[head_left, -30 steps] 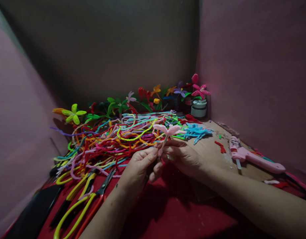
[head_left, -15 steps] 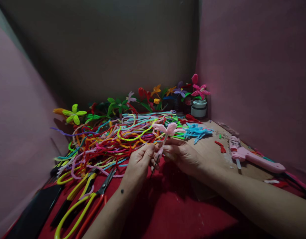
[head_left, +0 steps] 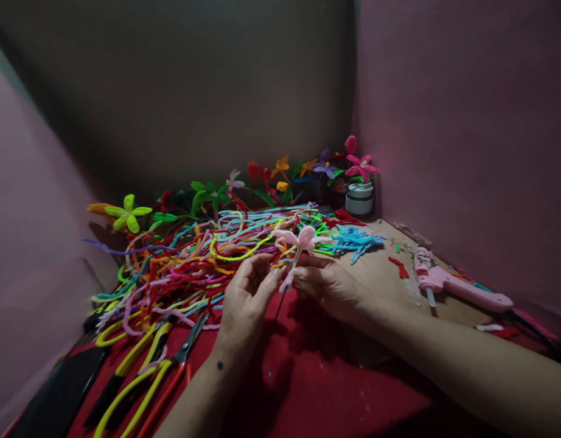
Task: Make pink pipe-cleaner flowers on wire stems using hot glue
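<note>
A pale pink pipe-cleaner flower (head_left: pixel 306 237) stands upright in front of me, with a light stem, a pink wrapped part lower down and a thin dark wire (head_left: pixel 279 305) below it. My right hand (head_left: pixel 330 283) pinches the stem from the right, thumb in front. From the left, my left hand (head_left: pixel 246 298) is curled with thumb and fingertips at the stem; part of its grip is hidden behind the thumb. Behind both hands spreads a tangled heap of colourful pipe cleaners (head_left: pixel 184 267).
Scissors (head_left: pixel 159 380) and yellow-and-black pliers (head_left: pixel 139 359) lie left, beside a black flat object (head_left: pixel 56 383). At right is a pink glue gun (head_left: pixel 463 289) on a board (head_left: pixel 381 267). Finished flowers (head_left: pixel 128 213) and a small pot (head_left: pixel 359 199) line the back wall.
The view has shifted slightly. My left hand's fingers have loosened and spread a little from the lower stem, showing more of the pink wrapped part; my right hand keeps its pinch.
</note>
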The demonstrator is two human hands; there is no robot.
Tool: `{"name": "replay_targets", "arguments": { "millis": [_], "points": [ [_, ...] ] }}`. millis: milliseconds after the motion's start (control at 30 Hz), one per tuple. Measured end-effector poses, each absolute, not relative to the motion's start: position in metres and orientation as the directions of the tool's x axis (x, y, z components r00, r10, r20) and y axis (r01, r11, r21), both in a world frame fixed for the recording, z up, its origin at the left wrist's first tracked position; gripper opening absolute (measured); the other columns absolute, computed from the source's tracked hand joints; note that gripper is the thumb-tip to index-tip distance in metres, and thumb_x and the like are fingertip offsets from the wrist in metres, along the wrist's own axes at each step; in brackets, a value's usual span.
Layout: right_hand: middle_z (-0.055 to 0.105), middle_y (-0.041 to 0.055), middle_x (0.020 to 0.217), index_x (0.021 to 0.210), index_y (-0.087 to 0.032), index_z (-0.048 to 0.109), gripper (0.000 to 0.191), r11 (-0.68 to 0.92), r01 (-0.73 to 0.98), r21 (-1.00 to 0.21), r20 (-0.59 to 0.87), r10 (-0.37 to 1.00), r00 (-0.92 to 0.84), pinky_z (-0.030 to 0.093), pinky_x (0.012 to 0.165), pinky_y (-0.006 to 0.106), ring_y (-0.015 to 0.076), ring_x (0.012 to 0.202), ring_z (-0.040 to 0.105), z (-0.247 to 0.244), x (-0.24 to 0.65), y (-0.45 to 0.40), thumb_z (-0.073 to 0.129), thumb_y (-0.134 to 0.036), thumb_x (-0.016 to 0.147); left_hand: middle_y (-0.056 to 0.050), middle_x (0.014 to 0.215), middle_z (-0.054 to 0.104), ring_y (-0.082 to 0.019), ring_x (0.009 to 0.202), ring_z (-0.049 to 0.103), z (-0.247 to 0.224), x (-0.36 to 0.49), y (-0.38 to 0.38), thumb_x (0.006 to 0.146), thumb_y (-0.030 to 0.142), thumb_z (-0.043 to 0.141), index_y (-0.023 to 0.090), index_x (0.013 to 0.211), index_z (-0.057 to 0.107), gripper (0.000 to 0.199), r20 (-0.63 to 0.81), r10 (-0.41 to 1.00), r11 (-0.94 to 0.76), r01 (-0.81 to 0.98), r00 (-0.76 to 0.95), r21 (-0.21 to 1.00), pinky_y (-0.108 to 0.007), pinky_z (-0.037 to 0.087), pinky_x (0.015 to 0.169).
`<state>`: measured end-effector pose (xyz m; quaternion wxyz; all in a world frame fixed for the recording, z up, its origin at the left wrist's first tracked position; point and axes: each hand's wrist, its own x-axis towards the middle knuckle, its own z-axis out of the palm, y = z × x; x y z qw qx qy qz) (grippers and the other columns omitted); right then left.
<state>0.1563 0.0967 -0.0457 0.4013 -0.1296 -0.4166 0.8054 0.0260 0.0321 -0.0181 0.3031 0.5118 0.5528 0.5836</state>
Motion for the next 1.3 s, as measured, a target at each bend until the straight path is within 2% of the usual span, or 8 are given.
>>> {"name": "replay_targets", "arguments": {
  "millis": [167,300,400,633,867,1133,1233,1300],
  "points": [
    [0.056,-0.0003,0.060,0.064,-0.014,0.063,0.010,-0.305,-0.486,-0.819,0.087,0.771,-0.631,0.026,0.049,0.022,0.0066,0.050,0.038,-0.048,0.156,0.098,0.069,-0.021,0.061,-0.002,0.089,0.057,-0.015,0.084,0.057,-0.027,0.021,0.032,0.069,0.004,0.045,0.019,0.094,0.054,0.030,0.504,0.773,-0.345,0.412,-0.385,0.843,-0.028,0.044,0.078],
    [0.056,-0.0004,0.061,0.068,-0.013,0.065,0.008,-0.279,-0.504,-0.817,0.121,0.773,-0.623,0.022,0.049,0.023,0.0059,0.049,0.036,-0.049,0.155,0.099,0.068,-0.019,0.062,0.003,0.067,0.053,-0.010,0.066,0.051,-0.028,0.016,0.028,0.059,-0.006,0.034,0.018,0.066,0.056,0.032,0.653,0.724,-0.455,0.559,-0.221,0.694,-0.022,0.040,0.065],
    [0.052,-0.0026,0.058,0.072,-0.014,0.067,0.009,-0.269,-0.505,-0.820,0.137,0.765,-0.630,0.020,0.049,0.023,0.0054,0.048,0.031,-0.050,0.155,0.099,0.067,-0.018,0.064,0.005,0.053,0.043,-0.008,0.053,0.042,-0.028,0.014,0.025,0.055,-0.008,0.032,0.017,0.050,0.045,0.028,0.697,0.715,-0.548,0.579,-0.049,0.603,-0.021,0.033,0.054],
    [0.056,-0.0009,0.064,0.078,-0.016,0.068,0.011,-0.270,-0.534,-0.801,0.167,0.757,-0.632,0.025,0.053,0.023,0.0074,0.056,0.040,-0.057,0.154,0.101,0.066,-0.016,0.067,0.005,0.051,0.032,-0.007,0.051,0.033,-0.032,0.016,0.020,0.058,-0.009,0.034,0.017,0.050,0.032,0.027,0.701,0.701,-0.551,0.724,0.132,0.415,-0.021,0.025,0.050],
    [0.052,-0.0030,0.056,0.071,-0.015,0.066,0.005,-0.255,-0.518,-0.816,0.156,0.766,-0.623,0.019,0.047,0.023,0.0059,0.048,0.029,-0.056,0.155,0.101,0.067,-0.017,0.066,0.005,0.050,0.030,-0.006,0.049,0.030,-0.031,0.017,0.019,0.057,-0.009,0.032,0.017,0.050,0.031,0.027,0.701,0.703,-0.549,0.718,0.120,0.428,-0.020,0.024,0.048],
    [0.057,-0.0015,0.062,0.071,-0.015,0.067,0.007,-0.265,-0.498,-0.826,0.123,0.777,-0.618,0.025,0.049,0.023,0.0055,0.049,0.037,-0.056,0.155,0.101,0.068,-0.019,0.065,0.006,0.049,0.035,-0.007,0.048,0.035,-0.027,0.018,0.018,0.057,-0.007,0.033,0.018,0.050,0.036,0.026,0.668,0.738,-0.445,0.677,-0.093,0.586,-0.019,0.030,0.048],
    [0.060,-0.0003,0.063,0.072,-0.014,0.068,0.008,-0.258,-0.523,-0.812,0.151,0.773,-0.616,0.030,0.053,0.022,0.0069,0.053,0.044,-0.052,0.155,0.098,0.067,-0.016,0.065,0.003,0.065,0.052,-0.009,0.059,0.050,-0.028,0.019,0.023,0.071,0.000,0.040,0.018,0.074,0.053,0.023,0.657,0.727,-0.361,0.702,-0.201,0.614,-0.020,0.041,0.059],
    [0.059,-0.0006,0.062,0.072,-0.015,0.068,0.008,-0.258,-0.545,-0.798,0.164,0.777,-0.608,0.034,0.058,0.023,0.0083,0.058,0.048,-0.049,0.155,0.096,0.067,-0.015,0.064,0.000,0.078,0.058,-0.011,0.069,0.056,-0.030,0.020,0.026,0.078,0.009,0.045,0.017,0.094,0.052,0.020,0.649,0.736,-0.343,0.721,-0.192,0.602,-0.023,0.045,0.067]
  ]
}}
